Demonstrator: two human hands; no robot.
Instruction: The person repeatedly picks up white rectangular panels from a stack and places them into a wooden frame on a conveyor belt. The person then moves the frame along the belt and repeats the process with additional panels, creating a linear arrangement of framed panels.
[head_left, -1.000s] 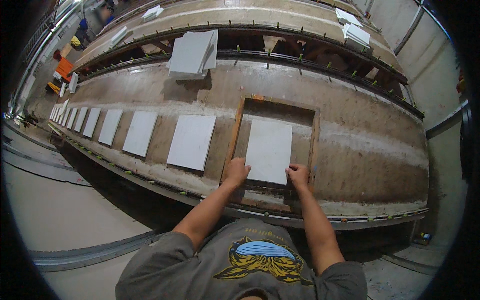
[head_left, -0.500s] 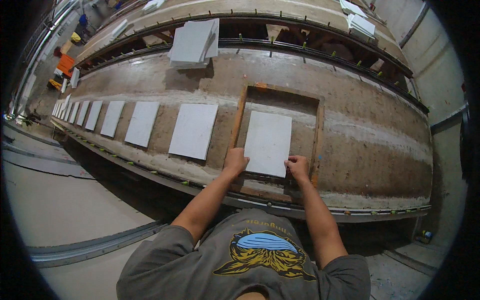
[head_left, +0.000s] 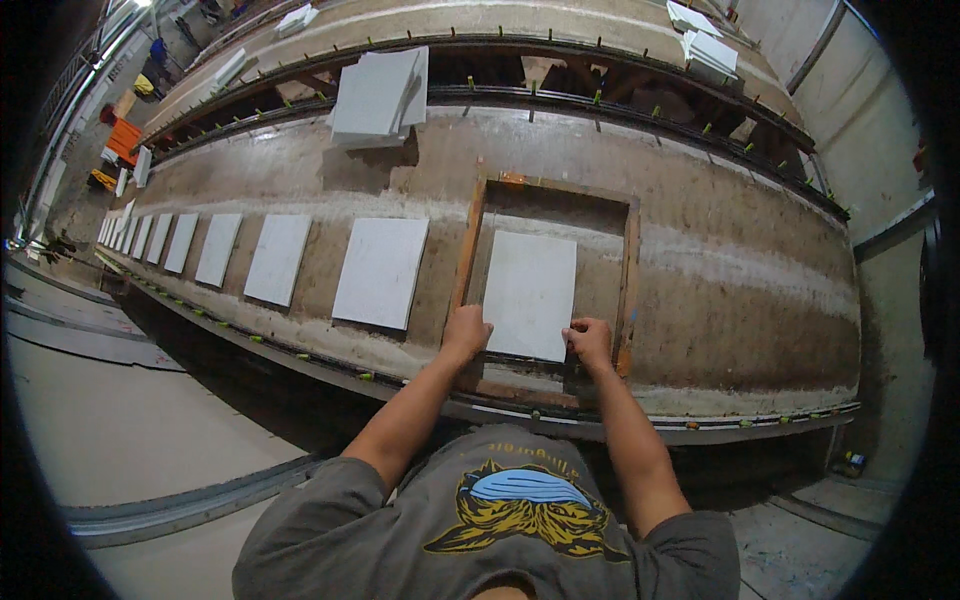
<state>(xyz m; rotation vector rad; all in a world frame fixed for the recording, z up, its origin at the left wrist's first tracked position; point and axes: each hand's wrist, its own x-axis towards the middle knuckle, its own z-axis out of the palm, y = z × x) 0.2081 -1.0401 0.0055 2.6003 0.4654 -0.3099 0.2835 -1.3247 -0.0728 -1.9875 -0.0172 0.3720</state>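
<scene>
Brown table [head_left: 740, 290], white panel [head_left: 530, 295], yellow shirt lettering [head_left: 540, 456]

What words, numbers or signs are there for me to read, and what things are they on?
Shirt: a line of yellow letters by the picture, too small and blurred to read surely.
White sheet between the hands: no writing shows.
Frame: none that I can see.

the panel [head_left: 530, 295] inside the frame [head_left: 631, 265] is plain white; the frame is brown with orange patches. the table top [head_left: 740, 320] is mottled brown, crossed by a whitish band, with yellow-green clips [head_left: 367, 377] along its edge. the shirt [head_left: 370, 545] is grey, its print [head_left: 480, 537] yellow and black with a light blue, dark-lined patch [head_left: 530, 487].
</scene>
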